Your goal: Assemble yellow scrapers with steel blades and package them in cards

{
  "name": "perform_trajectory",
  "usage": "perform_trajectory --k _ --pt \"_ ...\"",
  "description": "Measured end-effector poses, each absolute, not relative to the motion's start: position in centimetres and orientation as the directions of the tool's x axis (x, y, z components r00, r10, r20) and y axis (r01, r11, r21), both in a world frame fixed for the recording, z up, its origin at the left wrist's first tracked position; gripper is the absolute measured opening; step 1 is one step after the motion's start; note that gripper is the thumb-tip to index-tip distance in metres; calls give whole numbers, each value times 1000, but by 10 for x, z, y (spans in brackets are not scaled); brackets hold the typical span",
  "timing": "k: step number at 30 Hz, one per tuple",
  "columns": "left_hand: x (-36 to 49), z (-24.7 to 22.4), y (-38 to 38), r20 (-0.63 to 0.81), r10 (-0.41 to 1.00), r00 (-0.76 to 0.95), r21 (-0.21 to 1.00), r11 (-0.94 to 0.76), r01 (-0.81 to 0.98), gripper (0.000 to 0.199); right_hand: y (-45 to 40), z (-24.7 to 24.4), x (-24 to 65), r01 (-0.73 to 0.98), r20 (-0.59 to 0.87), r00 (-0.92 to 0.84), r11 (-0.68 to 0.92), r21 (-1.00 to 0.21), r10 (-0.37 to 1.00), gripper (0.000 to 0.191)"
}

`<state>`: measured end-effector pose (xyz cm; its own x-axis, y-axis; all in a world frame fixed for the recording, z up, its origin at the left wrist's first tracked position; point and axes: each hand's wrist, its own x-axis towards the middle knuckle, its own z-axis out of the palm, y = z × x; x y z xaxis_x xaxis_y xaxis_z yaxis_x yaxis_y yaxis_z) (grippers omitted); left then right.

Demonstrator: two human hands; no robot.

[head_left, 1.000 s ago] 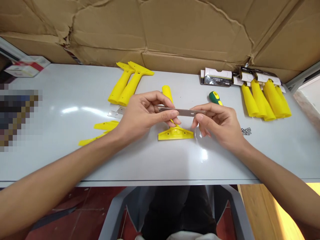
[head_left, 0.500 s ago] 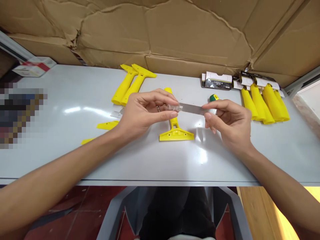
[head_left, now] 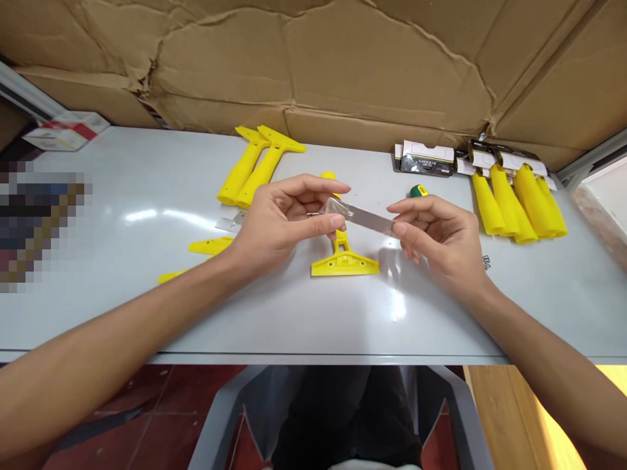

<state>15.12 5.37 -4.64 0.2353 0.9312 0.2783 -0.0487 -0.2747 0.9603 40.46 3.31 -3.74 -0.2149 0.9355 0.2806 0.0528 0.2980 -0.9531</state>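
Observation:
Between my hands, above the table, hangs a thin flat metal blade (head_left: 369,219). My left hand (head_left: 281,222) pinches crumpled clear plastic film (head_left: 334,206) at the blade's left end. The thumb and fingers of my right hand (head_left: 443,236) are at the blade's other end, with the thumb pressed on it. Below, a yellow scraper body (head_left: 345,265) lies with its wide head toward me, its handle partly behind my left fingers. Partly hidden by my left hand are a clear or metal flat piece (head_left: 226,224) and a yellow strip-shaped part (head_left: 210,246).
Two yellow scraper bodies (head_left: 262,173) lie at the back left. Yellow handles with black-and-white cards (head_left: 519,202) are at the right, beside more packaging (head_left: 426,158). A green-and-yellow screwdriver end (head_left: 418,190) and small screws (head_left: 486,262) lie near my right hand. Cardboard (head_left: 343,65) stands behind.
My right hand has shifted slightly left, and the blade's right end has tilted down. The plastic film at my left fingers has bunched up. Small screws now show beside my right wrist.

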Motion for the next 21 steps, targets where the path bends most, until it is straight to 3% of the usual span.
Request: perform_trajectory --k 11,21 --pt "156 -40 53 247 934 260 962 -204 -180 32 33 -37 406 89 223 -261 253 -963 939 15" --pt "153 -42 52 285 899 332 959 -266 -103 27 31 -42 402 337 156 -456 332 -881 876 19"
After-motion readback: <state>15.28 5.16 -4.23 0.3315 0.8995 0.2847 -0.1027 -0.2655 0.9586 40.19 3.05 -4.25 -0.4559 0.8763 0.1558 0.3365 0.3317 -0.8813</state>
